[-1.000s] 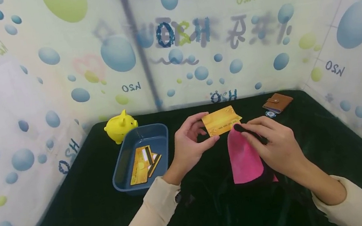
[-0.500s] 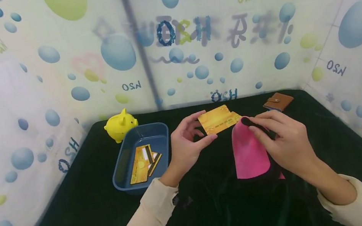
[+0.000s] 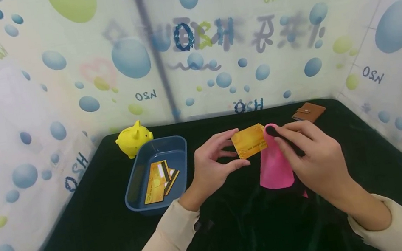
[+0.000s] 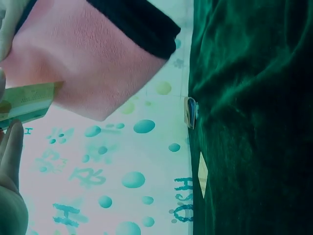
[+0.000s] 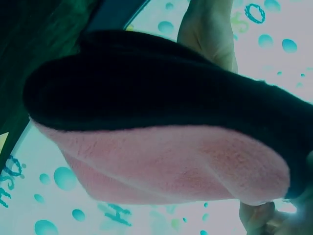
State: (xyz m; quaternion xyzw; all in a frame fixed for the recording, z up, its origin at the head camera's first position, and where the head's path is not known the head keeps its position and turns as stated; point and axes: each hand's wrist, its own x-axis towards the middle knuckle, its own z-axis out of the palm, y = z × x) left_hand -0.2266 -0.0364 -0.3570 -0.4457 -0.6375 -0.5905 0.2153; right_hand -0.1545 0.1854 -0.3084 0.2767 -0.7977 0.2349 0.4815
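Observation:
Above the dark green tabletop my left hand (image 3: pixel 212 164) holds a gold bank card (image 3: pixel 249 141) by its left side, thumb below and fingers above. My right hand (image 3: pixel 313 152) pinches the top of a pink cloth (image 3: pixel 276 166) with black edging, between thumb and fingers. The cloth hangs down and its upper part meets the card's right edge. In the left wrist view, the card's end (image 4: pixel 34 100) lies against the pink side of the cloth (image 4: pixel 88 58). The right wrist view shows the cloth's black band (image 5: pixel 137 93) and pink face; the card is hidden there.
A blue tray (image 3: pixel 173 150) with several gold cards (image 3: pixel 153 188) stands left of the hands. Behind it is a yellow piggy bank (image 3: pixel 133 140). A brown wallet (image 3: pixel 311 112) lies at the back right. A pale diamond-shaped piece (image 4: pixel 203 175) lies on the green tabletop in the left wrist view.
The right hand first shifted right with the cloth, then raised it slightly. In the last half second the left hand brought the card right and down against the cloth's upper part.

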